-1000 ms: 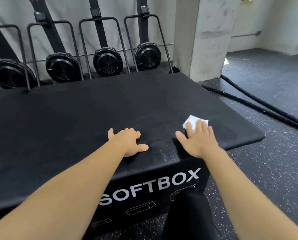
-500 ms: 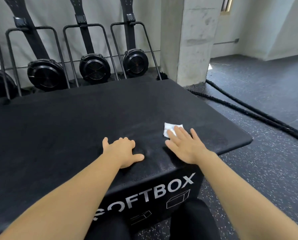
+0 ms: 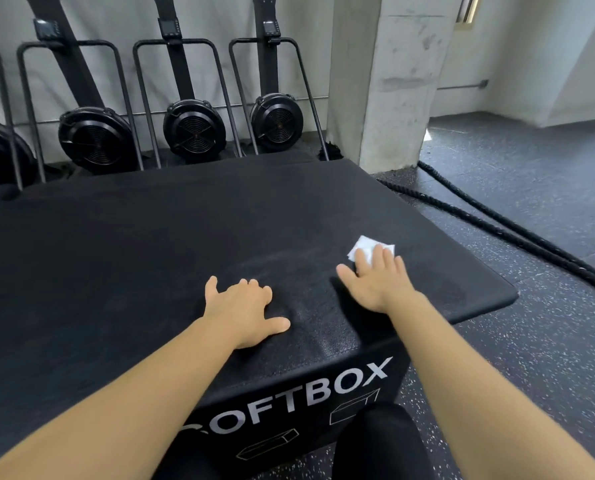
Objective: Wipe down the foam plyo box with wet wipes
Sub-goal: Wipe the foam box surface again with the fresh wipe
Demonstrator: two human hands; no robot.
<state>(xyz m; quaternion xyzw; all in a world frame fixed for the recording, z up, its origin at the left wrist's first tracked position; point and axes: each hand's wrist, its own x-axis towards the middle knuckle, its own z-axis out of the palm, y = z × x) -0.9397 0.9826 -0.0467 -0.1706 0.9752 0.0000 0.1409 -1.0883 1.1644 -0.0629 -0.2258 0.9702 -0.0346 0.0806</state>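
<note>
Black foam makes up the one box (image 3: 150, 254), a wide low block with "SOFTBOX" printed in pale letters on its front face, the first letter partly hidden by the left forearm. One white wipe (image 3: 365, 249), folded small, lies on the box's top toward its right side, back from the front edge and short of the right edge. Two bare hands are on the top. The right hand (image 3: 375, 282) lies flat with straight fingers pressing down on the wipe, covering its near half, with the thumb spread out to the side. The left hand (image 3: 244, 310) rests palm down beside it, apart from the wipe, fingers spread and slack, gripping nothing, close to the front edge. Most of the top stretches uncovered to the left of the hands and on to the box's far edge, and a narrower strip runs between the wipe and the rounded right front corner. Behind the far edge stand four round black fan wheels (image 3: 194, 129), the leftmost cut off by the frame. One concrete pillar (image 3: 386, 81) rises past the box's far right corner. Two thick black rope strands (image 3: 497, 230) run across the speckled floor (image 3: 531, 341) to the right of the box.
</note>
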